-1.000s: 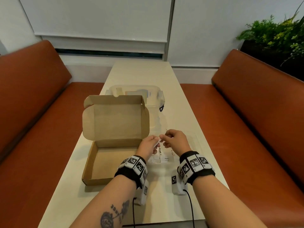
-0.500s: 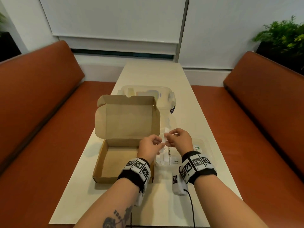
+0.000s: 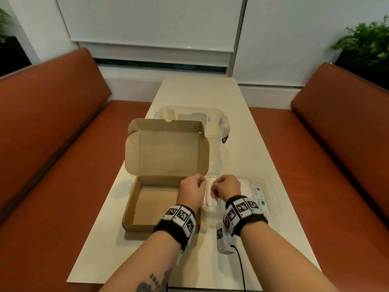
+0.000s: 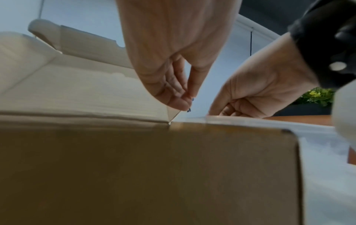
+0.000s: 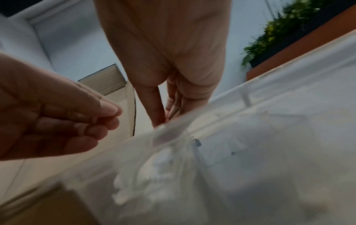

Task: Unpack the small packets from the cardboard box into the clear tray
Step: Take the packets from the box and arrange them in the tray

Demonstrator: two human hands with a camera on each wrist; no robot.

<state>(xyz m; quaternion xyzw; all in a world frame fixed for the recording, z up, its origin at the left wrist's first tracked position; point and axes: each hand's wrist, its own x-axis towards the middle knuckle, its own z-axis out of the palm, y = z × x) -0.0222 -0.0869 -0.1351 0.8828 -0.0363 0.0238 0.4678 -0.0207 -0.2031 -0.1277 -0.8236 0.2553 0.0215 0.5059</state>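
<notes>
One brown corrugated cardboard box (image 3: 155, 199) lies on the long cream table (image 3: 202, 98), its hinged lid standing upright at the far side and its flat floor bare of packets. Just right of the box sits one shallow clear plastic tray (image 3: 273, 204), thin-walled and glossy, split into compartments. Inside the tray lie small white paper packets: two flat rectangular ones with green "Stevia" print (image 3: 257, 190) are readable at the tray's right part, and a stack of slim white ones (image 3: 209, 197) fills the compartment nearest the box; their number cannot be counted.

Two hands work over the tray's box-side compartment. The left hand (image 3: 192, 189) hovers at the box's right wall with fingertips and thumb pressed together; the left wrist view shows a sliver of something at the tips, but whether it is a packet cannot be told. The right hand (image 3: 227, 187) has its fingers curled downward into the tray beside the slim packets; whether they hold one cannot be told. Each wrist wears one black band set with square black-and-white markers.

Beyond the box stands one clear lidded plastic container (image 3: 214, 123) with rounded corners. Two rust-brown padded benches (image 3: 52, 133) flank the table. Leafy green plants (image 3: 366, 41) stand far right of the box.
</notes>
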